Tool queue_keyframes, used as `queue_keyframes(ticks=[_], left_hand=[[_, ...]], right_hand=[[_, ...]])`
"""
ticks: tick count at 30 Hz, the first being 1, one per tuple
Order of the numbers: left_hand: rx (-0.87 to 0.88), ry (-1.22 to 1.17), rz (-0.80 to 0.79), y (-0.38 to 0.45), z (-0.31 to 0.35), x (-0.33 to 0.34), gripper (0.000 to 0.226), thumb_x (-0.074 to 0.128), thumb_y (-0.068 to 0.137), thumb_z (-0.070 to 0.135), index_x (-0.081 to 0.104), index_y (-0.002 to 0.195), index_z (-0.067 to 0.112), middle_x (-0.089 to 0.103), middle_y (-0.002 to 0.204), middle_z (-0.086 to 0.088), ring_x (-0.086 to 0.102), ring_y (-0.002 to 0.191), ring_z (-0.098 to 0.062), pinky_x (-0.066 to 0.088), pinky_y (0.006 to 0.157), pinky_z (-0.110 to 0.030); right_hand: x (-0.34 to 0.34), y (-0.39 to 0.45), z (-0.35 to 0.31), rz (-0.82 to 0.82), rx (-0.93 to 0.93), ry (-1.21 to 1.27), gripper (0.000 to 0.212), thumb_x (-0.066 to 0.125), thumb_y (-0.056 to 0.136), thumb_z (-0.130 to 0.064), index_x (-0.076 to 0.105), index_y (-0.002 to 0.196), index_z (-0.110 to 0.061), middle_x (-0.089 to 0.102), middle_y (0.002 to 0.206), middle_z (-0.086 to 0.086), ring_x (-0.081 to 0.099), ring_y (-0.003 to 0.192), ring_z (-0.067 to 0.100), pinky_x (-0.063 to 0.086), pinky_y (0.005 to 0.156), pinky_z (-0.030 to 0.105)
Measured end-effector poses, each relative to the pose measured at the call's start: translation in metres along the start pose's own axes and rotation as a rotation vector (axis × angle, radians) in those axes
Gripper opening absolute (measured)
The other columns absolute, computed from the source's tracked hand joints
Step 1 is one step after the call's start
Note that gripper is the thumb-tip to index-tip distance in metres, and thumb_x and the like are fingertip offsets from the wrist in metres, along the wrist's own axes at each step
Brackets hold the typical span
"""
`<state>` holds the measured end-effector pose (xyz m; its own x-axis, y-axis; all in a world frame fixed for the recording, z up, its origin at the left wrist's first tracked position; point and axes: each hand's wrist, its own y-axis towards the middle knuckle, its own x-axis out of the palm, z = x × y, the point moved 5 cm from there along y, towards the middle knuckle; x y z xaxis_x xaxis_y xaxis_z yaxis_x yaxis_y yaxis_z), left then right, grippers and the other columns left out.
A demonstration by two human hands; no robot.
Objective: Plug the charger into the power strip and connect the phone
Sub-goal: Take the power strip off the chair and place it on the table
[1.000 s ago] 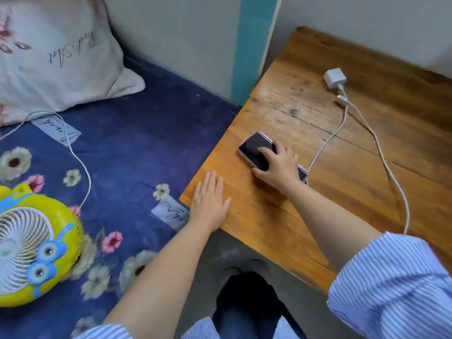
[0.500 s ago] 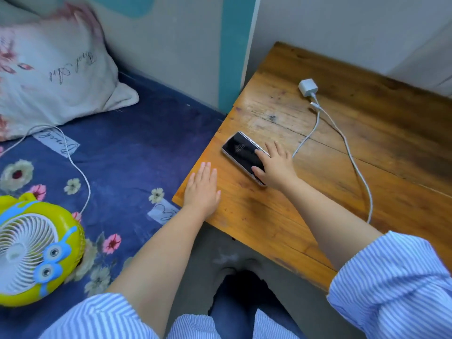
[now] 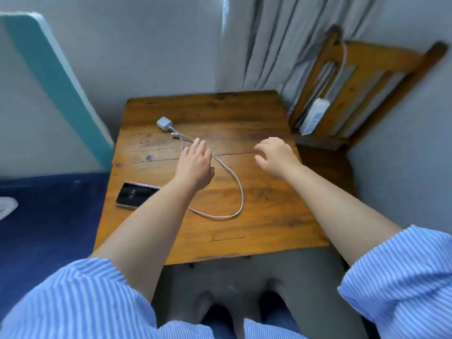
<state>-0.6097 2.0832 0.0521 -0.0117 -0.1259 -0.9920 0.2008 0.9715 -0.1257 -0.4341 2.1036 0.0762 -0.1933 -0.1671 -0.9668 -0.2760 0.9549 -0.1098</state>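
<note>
Charger: I see the white charger (image 3: 164, 123) lying on the far left part of the wooden table (image 3: 256, 231), unplugged, with nothing touching it.
Cable: its white cable (image 3: 241, 192) runs from the charger toward me, passes under my left hand, loops round to the right and curls back left toward the phone. I cannot tell whether its end is in the phone; my left forearm hides that spot.
Phone: the phone (image 3: 135, 194) lies face up at the near left edge of the table, screen lit, partly covered by my left forearm.
Left hand: my left hand (image 3: 195, 165) is over the cable in the middle of the table, fingers straight and close together, pointing toward the charger, which is just beyond the fingertips. It grips nothing.
Right hand: my right hand (image 3: 276, 157) is over the right side of the table, well apart from the charger, fingers loosely curled and spread, empty.
Power strip: the white power strip (image 3: 314, 116) is beyond the table's far right corner, on the wooden chair (image 3: 381, 59), farther right than my right hand.
Surroundings: a grey curtain (image 3: 271, 42) hangs behind the table; a blue bed (image 3: 49, 216) lies to the left.
</note>
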Motion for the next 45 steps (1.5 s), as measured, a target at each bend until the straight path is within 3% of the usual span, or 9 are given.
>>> queue_keyframes(ticks=[7,13,20,32,36,39,42,45], left_hand=[[0.189,-0.001,0.076,0.052,0.141,-0.043,0.053,0.042,0.092,0.028,0.025,0.136,0.005,0.016,0.154,-0.013,0.006,0.143,-0.026,0.016,0.115,-0.043],[0.144,-0.033,0.127,0.096,0.246,-0.066,0.052,0.039,0.094,0.029,0.024,0.138,0.007,0.018,0.153,-0.013,0.006,0.143,-0.026,0.016,0.115,-0.044],[0.081,-0.014,0.144,0.135,0.32,-0.082,0.049,0.043,0.092,0.029,0.033,0.133,0.006,0.029,0.149,-0.014,0.016,0.141,-0.027,0.026,0.111,-0.044],[-0.041,-0.133,0.088,0.267,0.351,-0.074,0.043,0.045,0.091,0.028,0.039,0.129,0.01,0.044,0.138,-0.01,0.036,0.13,-0.027,0.037,0.103,-0.041],[-0.097,-0.241,0.071,0.32,0.348,-0.077,0.039,0.042,0.092,0.029,0.041,0.126,0.01,0.051,0.129,-0.011,0.047,0.118,-0.029,0.045,0.092,-0.04],[-0.137,-0.359,0.087,0.365,0.341,-0.081,0.036,0.037,0.094,0.029,0.043,0.123,0.009,0.055,0.12,-0.013,0.053,0.107,-0.029,0.049,0.08,-0.039],[-0.187,-0.482,0.105,0.41,0.334,-0.084,0.038,0.035,0.095,0.028,0.039,0.127,0.007,0.055,0.12,-0.015,0.055,0.104,-0.031,0.047,0.071,-0.037],[-0.22,-0.577,0.133,0.426,0.334,-0.083,0.033,0.034,0.096,0.029,0.046,0.112,0.003,0.058,0.112,-0.018,0.057,0.096,-0.033,0.041,0.063,-0.034]], right_hand=[[-0.075,-0.047,0.136,0.085,0.148,-0.019,0.033,0.044,0.089,-0.02,0.051,0.118,-0.007,0.053,0.128,0.017,0.038,0.124,0.034,0.036,0.102,0.049],[-0.122,-0.063,0.244,0.124,0.127,-0.033,0.032,0.043,0.089,-0.02,0.052,0.117,-0.007,0.052,0.13,0.016,0.036,0.126,0.033,0.035,0.104,0.051],[-0.16,-0.067,0.335,0.163,0.107,-0.012,0.032,0.045,0.088,-0.017,0.053,0.117,-0.005,0.053,0.129,0.018,0.038,0.125,0.034,0.036,0.104,0.049],[-0.175,0.027,0.424,0.118,0.103,0.016,0.032,0.045,0.089,-0.018,0.053,0.116,-0.004,0.057,0.124,0.017,0.043,0.121,0.033,0.039,0.1,0.047],[-0.182,0.083,0.438,0.105,0.094,-0.004,0.032,0.044,0.09,-0.02,0.05,0.118,-0.006,0.054,0.126,0.017,0.041,0.122,0.032,0.039,0.099,0.044],[-0.19,0.135,0.445,0.167,0.07,-0.004,0.037,0.042,0.091,-0.02,0.043,0.126,-0.008,0.045,0.136,0.016,0.034,0.128,0.031,0.031,0.106,0.045],[-0.191,0.183,0.452,0.213,0.069,-0.004,0.041,0.04,0.092,-0.021,0.035,0.131,-0.01,0.039,0.14,0.015,0.03,0.131,0.03,0.025,0.109,0.044],[-0.184,0.209,0.453,0.183,0.078,-0.022,0.041,0.034,0.094,-0.024,0.03,0.133,-0.011,0.034,0.143,0.015,0.028,0.132,0.03,0.022,0.11,0.044]])
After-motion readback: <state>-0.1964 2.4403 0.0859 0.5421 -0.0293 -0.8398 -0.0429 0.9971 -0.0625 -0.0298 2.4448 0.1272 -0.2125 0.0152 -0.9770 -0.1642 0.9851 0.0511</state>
